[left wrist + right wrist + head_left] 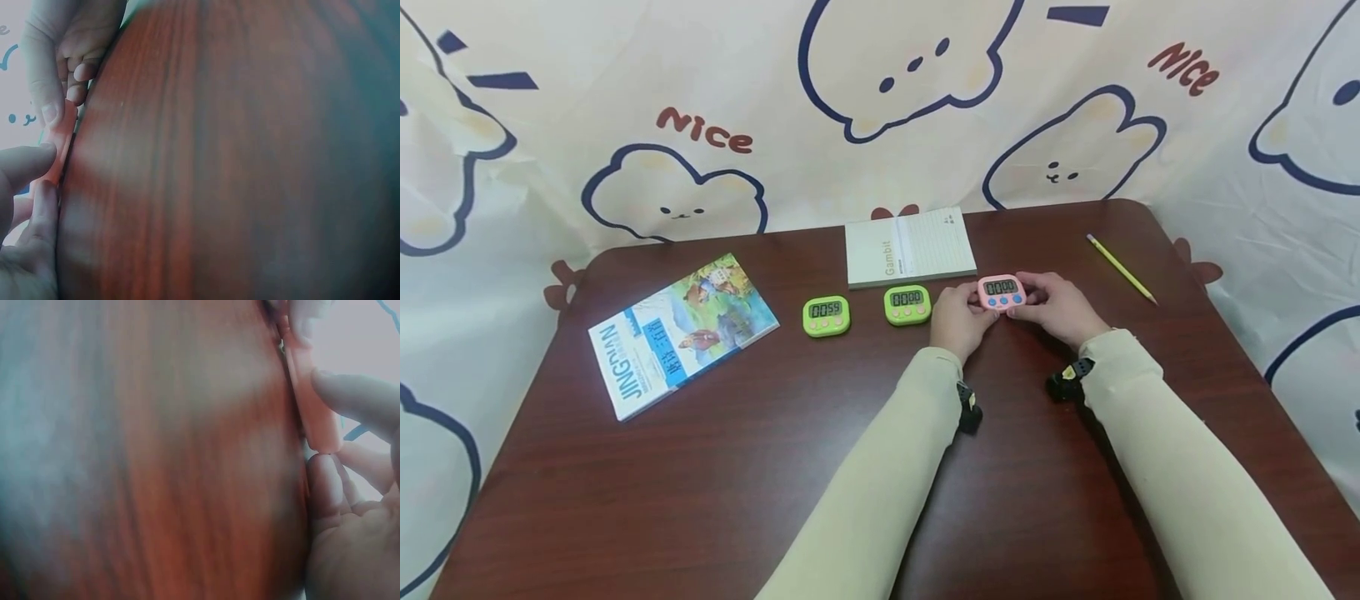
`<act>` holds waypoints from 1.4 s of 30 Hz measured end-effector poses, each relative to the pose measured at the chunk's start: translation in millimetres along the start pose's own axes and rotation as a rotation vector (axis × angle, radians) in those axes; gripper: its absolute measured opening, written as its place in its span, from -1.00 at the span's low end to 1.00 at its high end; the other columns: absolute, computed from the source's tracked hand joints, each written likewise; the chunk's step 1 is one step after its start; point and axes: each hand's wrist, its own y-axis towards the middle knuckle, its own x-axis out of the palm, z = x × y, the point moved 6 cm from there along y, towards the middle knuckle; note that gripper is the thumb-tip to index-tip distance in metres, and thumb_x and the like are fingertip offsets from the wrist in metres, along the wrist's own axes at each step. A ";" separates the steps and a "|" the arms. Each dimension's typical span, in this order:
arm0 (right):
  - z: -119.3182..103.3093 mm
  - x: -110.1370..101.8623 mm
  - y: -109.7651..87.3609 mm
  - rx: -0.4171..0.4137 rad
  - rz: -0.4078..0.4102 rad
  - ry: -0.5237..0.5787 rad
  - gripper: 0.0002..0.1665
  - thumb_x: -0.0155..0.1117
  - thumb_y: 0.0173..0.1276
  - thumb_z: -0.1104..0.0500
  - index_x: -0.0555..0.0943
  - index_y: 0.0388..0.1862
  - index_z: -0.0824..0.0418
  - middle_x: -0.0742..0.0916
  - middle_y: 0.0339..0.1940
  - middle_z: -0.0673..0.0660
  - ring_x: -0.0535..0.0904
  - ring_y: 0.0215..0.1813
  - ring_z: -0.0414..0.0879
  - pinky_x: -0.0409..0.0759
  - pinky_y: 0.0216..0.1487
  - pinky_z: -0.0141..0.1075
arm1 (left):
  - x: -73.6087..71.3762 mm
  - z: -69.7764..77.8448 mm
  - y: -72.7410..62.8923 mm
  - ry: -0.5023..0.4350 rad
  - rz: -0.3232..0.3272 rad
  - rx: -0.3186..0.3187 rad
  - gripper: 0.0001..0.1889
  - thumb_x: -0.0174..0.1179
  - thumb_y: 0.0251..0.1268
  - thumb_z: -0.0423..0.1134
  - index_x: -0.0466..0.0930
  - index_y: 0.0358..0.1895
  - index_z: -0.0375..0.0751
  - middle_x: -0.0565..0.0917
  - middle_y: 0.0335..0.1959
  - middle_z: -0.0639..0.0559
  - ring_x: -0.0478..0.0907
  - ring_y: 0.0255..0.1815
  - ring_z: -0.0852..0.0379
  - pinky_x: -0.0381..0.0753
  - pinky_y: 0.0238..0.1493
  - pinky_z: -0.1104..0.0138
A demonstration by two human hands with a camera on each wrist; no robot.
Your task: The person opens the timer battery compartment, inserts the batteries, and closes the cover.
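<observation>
A pink digital timer (pixel 1002 293) with blue buttons sits between my two hands, its display reading 00:00. My left hand (pixel 957 321) grips its left edge, thumb at the lower corner. From the other side, my right hand (pixel 1052 305) pinches the right edge between thumb and fingers. Both wrist views show the timer's pink side (pixel 314 409) edge-on, close over the tabletop, with fingertips at both ends. Just left of my left hand lies a green timer (pixel 907 306) showing zeros. Another green timer (pixel 826 317), reading 00:59, lies farther left.
A lined notepad (pixel 910 248) marked "Gambit" lies at the table's back edge, behind the timers. On the left is a colourful book (pixel 683 337). A yellow-green pencil (pixel 1121 268) lies at the back right. A cartoon-printed sheet (pixel 820 179) hangs around the brown table (pixel 715 492).
</observation>
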 end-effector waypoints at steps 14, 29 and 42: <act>-1.8 1.6 -1.6 0.007 0.014 0.019 -0.18 0.41 0.36 0.08 0.33 0.51 0.25 0.49 0.17 0.30 0.41 0.07 0.14 0.41 0.09 -0.09 | -3.9 -0.3 -2.6 -0.009 0.005 -0.017 -0.48 0.43 0.26 -0.14 0.58 0.28 -0.11 0.52 -0.10 0.08 0.49 -0.16 0.27 0.55 -0.16 0.50; 1.9 4.4 -3.1 0.009 0.051 0.048 -0.18 0.39 0.39 0.04 0.30 0.51 0.29 0.53 0.30 0.31 0.49 0.17 0.16 0.47 0.29 0.04 | -1.8 -1.6 -7.1 -0.069 -0.052 0.044 -0.31 0.42 0.26 -0.11 0.40 0.42 -0.24 0.57 0.08 0.00 0.57 -0.03 0.26 0.61 0.02 0.44; -38.0 18.5 -45.1 -0.175 0.185 -0.147 -0.14 0.37 0.38 0.06 0.23 0.50 0.37 0.35 0.43 0.40 0.32 0.38 0.26 0.35 0.38 0.22 | -33.9 1.7 -64.3 0.125 -0.040 0.272 -0.33 0.31 0.35 -0.04 0.32 0.46 -0.15 0.44 0.34 -0.05 0.39 0.36 0.05 0.40 0.39 0.17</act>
